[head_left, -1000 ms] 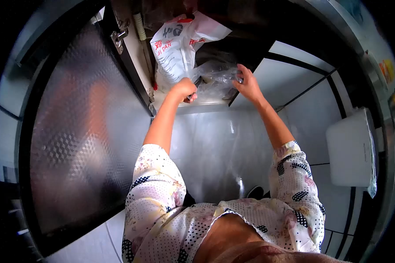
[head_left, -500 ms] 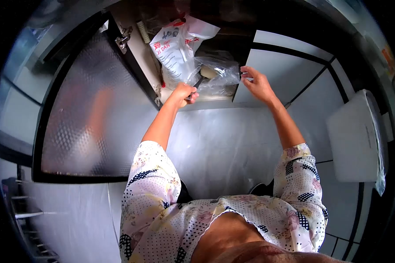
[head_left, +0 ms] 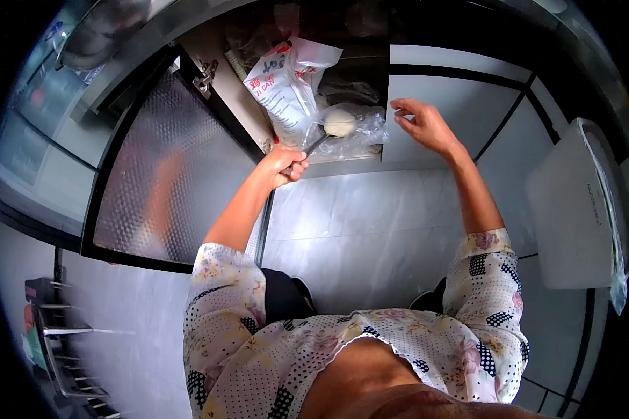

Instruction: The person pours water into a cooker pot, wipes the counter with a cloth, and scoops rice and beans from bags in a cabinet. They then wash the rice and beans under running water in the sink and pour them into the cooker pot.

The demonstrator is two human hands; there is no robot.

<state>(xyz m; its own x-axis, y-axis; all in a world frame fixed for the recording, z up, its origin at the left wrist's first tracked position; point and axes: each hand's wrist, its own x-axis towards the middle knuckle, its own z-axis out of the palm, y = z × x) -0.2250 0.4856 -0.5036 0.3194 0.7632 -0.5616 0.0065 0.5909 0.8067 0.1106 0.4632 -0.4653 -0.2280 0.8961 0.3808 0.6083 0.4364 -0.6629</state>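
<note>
My left hand is closed around the dark handle of a spoon. The spoon's bowl carries a rounded heap of pale powder, which looks like flour. Around and under it lies a crumpled clear plastic bag at the cabinet's front edge. Just right of that bag, my right hand is raised with fingers apart and holds nothing. A white printed bag with red lettering stands behind the spoon, inside the cabinet.
The patterned cabinet door hangs open on the left. White cabinet fronts line the right side, and a white plastic-wrapped panel stands there. A metal rack is at lower left. Grey floor lies below.
The spoon has come up from the clear bag, and its pale heap now shows fully. My left hand has moved down and left; my right hand has moved off the bag to the right.
</note>
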